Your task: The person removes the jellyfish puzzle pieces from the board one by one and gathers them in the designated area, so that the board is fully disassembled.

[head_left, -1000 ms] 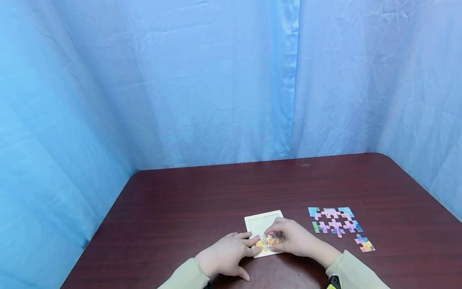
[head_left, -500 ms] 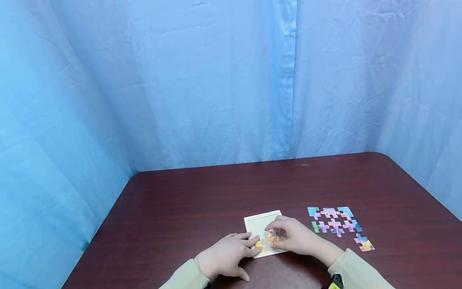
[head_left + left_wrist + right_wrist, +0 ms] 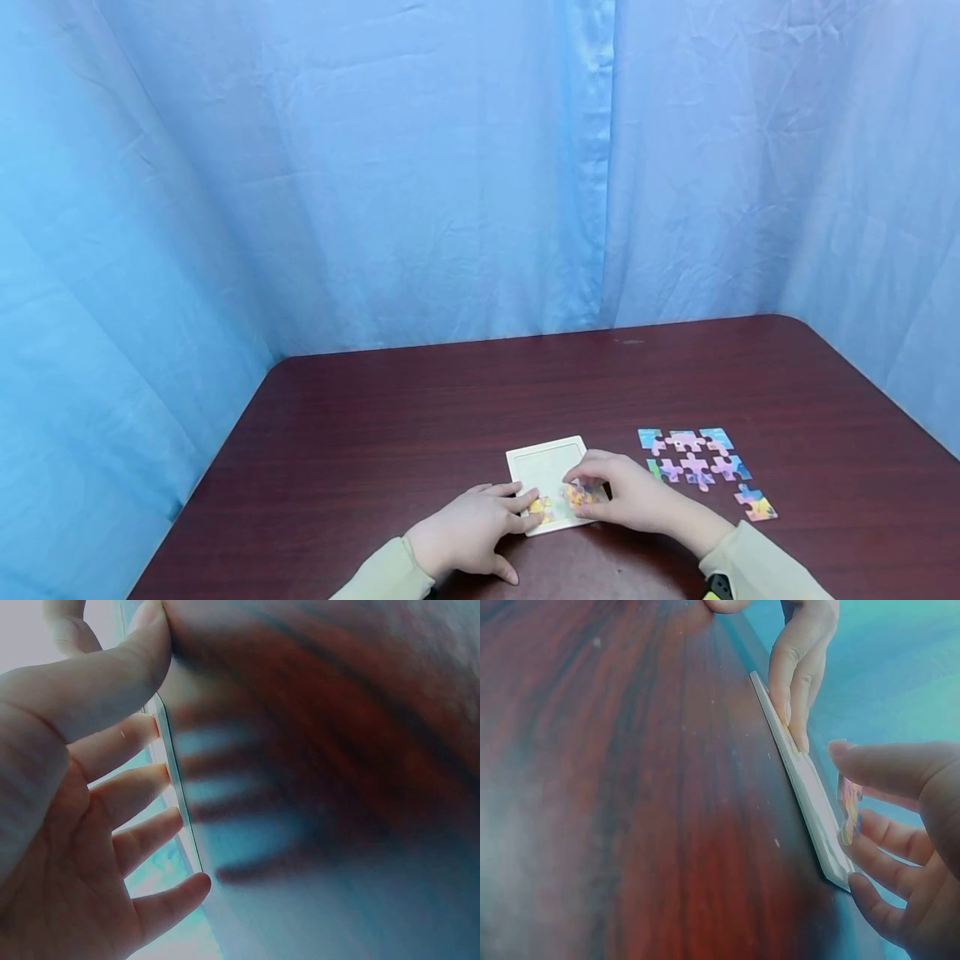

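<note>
A shallow white puzzle tray (image 3: 542,465) lies slightly turned on the table. My left hand (image 3: 478,527) rests its outstretched fingers on the tray's left side and over a yellow puzzle piece (image 3: 545,505) in the near left corner. My right hand (image 3: 633,498) pinches another puzzle piece (image 3: 578,494), yellow and pink, over the near right part of the tray. In the right wrist view that puzzle piece (image 3: 849,806) stands tilted on edge between thumb and fingers, just above the tray rim (image 3: 802,787). The left wrist view shows the left fingertips along the tray edge (image 3: 174,780).
Several loose jigsaw pieces (image 3: 696,468) lie in rows to the right of the tray, pink and blue. One yellow and blue piece (image 3: 756,504) sits apart, nearer me. Blue curtains (image 3: 450,183) stand behind the dark red table (image 3: 390,417).
My right hand has drawn the pinched puzzle piece a little to the right, away from the corner piece, and a gap now shows between them. My left hand has stayed put.
</note>
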Demonstrator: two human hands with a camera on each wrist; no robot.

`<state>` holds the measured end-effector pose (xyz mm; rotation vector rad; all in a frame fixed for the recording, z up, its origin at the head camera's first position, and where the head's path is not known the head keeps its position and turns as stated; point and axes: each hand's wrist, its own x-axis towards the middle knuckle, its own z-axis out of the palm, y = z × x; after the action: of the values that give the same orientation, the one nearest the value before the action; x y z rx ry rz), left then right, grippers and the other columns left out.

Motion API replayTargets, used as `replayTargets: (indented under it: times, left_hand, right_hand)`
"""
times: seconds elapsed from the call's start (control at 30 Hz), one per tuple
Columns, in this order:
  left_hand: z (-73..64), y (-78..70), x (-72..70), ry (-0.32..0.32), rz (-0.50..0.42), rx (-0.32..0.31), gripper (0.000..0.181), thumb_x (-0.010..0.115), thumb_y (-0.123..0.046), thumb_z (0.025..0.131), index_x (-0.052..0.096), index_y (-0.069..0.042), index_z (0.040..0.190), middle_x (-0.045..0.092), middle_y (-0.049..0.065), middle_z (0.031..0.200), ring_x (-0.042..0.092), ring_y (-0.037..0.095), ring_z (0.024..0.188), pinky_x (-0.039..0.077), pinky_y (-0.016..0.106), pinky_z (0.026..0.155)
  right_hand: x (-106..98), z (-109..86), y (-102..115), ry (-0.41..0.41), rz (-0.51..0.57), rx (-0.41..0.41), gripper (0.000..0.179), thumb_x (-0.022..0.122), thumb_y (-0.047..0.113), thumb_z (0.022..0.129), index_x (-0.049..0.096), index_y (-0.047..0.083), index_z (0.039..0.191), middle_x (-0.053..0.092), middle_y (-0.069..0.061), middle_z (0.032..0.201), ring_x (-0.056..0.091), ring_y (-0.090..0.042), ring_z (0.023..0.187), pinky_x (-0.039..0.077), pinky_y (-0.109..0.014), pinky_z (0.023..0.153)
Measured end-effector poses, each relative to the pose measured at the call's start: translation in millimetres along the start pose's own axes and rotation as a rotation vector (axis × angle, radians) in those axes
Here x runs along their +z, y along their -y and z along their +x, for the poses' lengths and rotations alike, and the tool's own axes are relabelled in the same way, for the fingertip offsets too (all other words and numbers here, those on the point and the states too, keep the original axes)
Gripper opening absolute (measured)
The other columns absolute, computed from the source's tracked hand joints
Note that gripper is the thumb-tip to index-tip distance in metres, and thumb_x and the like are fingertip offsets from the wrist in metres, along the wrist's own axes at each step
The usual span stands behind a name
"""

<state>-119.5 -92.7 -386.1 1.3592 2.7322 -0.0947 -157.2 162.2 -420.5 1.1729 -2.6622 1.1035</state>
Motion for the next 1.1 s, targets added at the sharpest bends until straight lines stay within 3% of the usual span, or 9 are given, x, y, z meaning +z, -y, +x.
replayTargets:
  times: [0.27, 0.57, 0.7, 1.1]
  left_hand:
    - [-0.8, -0.2, -0.9, 0.003, -0.008, 0.000, 0.072, 0.078, -0.049, 0.068, 0.057, -0.026, 0.132, 0.047, -0.002, 0.143, 0.044, 0.018, 0.132, 0.044, 0.035, 0.097]
    - [-0.9, -0.8, -1.9, -0.009, -0.005, 0.011, 0.071, 0.078, -0.049, 0.068, 0.057, -0.026, 0.132, 0.048, -0.001, 0.143, 0.044, 0.020, 0.132, 0.043, 0.035, 0.097]
    - [-1.5, -1.4, -2.4, -0.005, -0.001, 0.015, 0.071, 0.077, -0.049, 0.068, 0.057, -0.026, 0.133, 0.048, -0.001, 0.143, 0.044, 0.021, 0.132, 0.043, 0.035, 0.096]
    - [-3.0, -2.6, -2.8, 0.004, 0.001, 0.011, 0.072, 0.076, -0.049, 0.069, 0.055, -0.026, 0.134, 0.046, -0.001, 0.144, 0.044, 0.021, 0.132, 0.042, 0.034, 0.098]
  right_hand:
    - [-3.8, -7.1, -1.3, -0.001, -0.002, -0.007, 0.024, 0.075, 0.024, 0.080, 0.069, 0.015, 0.101, 0.056, 0.012, 0.088, 0.048, -0.001, 0.075, 0.042, -0.020, 0.064]
    - [-18.0, -24.2, -7.1, 0.034, 0.023, 0.041, 0.028, 0.071, 0.031, 0.084, 0.070, 0.015, 0.106, 0.056, 0.014, 0.089, 0.048, 0.000, 0.076, 0.043, -0.020, 0.063]
    - [-24.8, -33.8, -12.5, -0.002, 0.015, -0.003, 0.028, 0.073, 0.027, 0.082, 0.070, 0.014, 0.107, 0.058, 0.013, 0.091, 0.048, 0.000, 0.077, 0.043, -0.020, 0.063]
    - [-47.8, -65.0, -30.6, -0.134, -0.169, -0.095, 0.032, 0.081, 0.024, 0.072, 0.071, 0.016, 0.101, 0.059, 0.012, 0.093, 0.050, 0.000, 0.081, 0.042, -0.017, 0.065]
